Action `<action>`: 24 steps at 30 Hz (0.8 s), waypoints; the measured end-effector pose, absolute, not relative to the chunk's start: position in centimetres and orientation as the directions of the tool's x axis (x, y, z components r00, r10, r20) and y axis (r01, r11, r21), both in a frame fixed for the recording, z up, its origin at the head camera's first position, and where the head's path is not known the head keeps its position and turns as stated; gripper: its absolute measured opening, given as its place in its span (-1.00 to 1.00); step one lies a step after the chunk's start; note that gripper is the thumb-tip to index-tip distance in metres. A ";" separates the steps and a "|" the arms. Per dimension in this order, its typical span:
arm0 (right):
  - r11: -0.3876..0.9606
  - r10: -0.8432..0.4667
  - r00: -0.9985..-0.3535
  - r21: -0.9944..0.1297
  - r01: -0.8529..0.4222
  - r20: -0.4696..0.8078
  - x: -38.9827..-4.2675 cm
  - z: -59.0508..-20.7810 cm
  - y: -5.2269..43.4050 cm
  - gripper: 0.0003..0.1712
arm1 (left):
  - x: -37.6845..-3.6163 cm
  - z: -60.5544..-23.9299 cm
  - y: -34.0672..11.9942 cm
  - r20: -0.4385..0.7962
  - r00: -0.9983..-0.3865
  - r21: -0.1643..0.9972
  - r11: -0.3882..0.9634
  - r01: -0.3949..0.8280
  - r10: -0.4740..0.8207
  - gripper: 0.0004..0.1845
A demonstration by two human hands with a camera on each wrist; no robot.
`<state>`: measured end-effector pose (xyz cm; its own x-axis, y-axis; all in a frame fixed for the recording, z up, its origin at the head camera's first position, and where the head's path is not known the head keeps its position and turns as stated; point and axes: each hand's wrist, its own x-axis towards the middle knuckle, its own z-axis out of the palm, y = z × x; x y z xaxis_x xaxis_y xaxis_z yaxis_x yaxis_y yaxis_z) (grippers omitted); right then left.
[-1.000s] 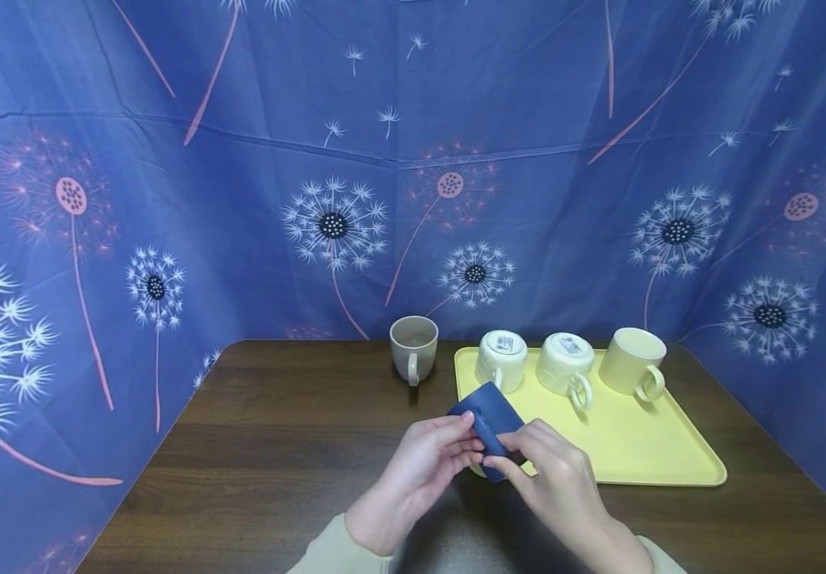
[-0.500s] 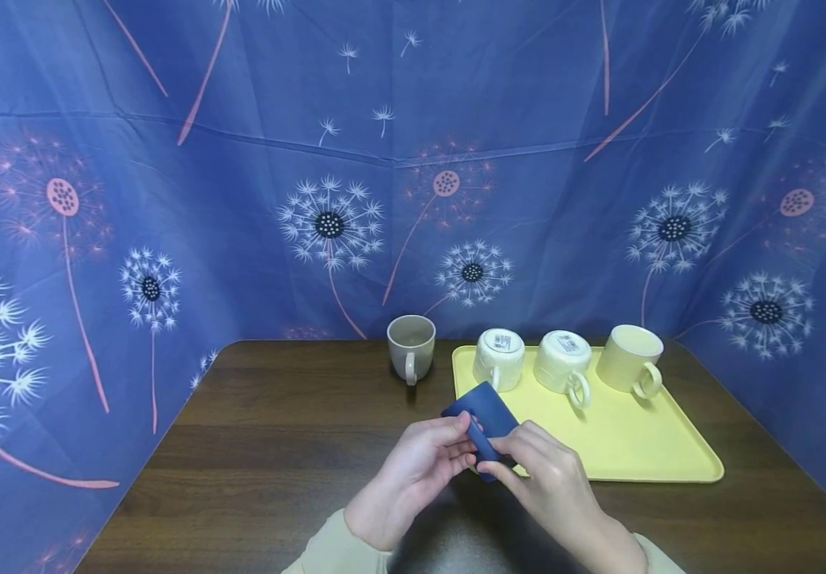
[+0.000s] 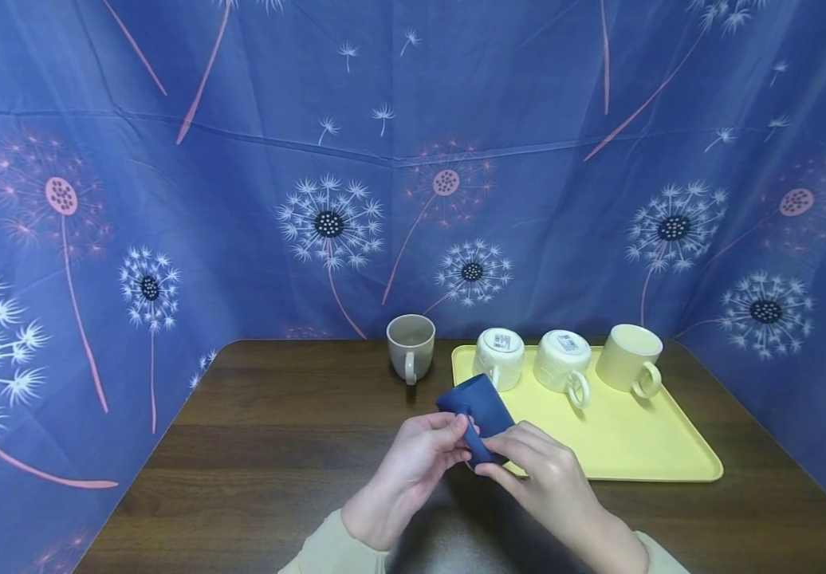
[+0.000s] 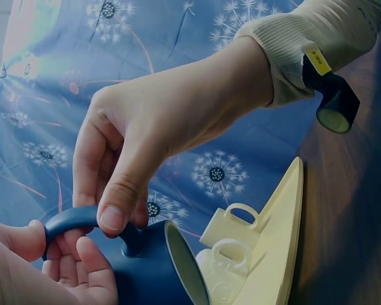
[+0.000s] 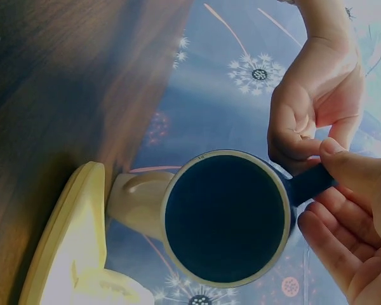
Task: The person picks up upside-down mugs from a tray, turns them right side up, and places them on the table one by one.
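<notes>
A dark blue mug (image 3: 492,410) is held up tilted near the tray's left front corner. My left hand (image 3: 409,466) pinches its handle (image 4: 68,219) between thumb and fingers. At the handle's lower end in the head view, my right hand (image 3: 549,478) also pinches, with thumb and forefinger. The right wrist view looks straight into the mug's opening (image 5: 225,216), dark blue inside with a pale rim. In the left wrist view the blue mug (image 4: 149,273) lies on its side in the air, its mouth to the right.
A yellow tray (image 3: 643,454) carries two white mugs, one (image 3: 499,363) beside the other (image 3: 560,363), bottoms up, and a cream mug (image 3: 624,367). Left of the tray a grey mug (image 3: 411,343) stands upright on the brown table (image 3: 277,446). A blue dandelion cloth (image 3: 564,199) hangs behind.
The blue mug has turned a little, so its upper end shows more rounded, and it has shifted slightly left with both hands. The mugs on the tray stay put.
</notes>
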<state>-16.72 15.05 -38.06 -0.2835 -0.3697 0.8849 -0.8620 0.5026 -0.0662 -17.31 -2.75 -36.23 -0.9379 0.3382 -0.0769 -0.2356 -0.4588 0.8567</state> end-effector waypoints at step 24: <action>0.647 -0.311 -0.653 -0.350 -0.678 0.690 -20.3 -38.0 18.0 -0.76 | -17.6 -35.9 -5.0 -0.006 -0.985 0.969 -0.244 -0.048 0.172 -0.75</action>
<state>-20.32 17.95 -38.02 -0.6533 -0.3111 0.6902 -0.6776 0.6470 -0.3497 -17.63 -5.05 -35.86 -0.9850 0.1722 -0.0056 -0.0481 -0.2437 0.9687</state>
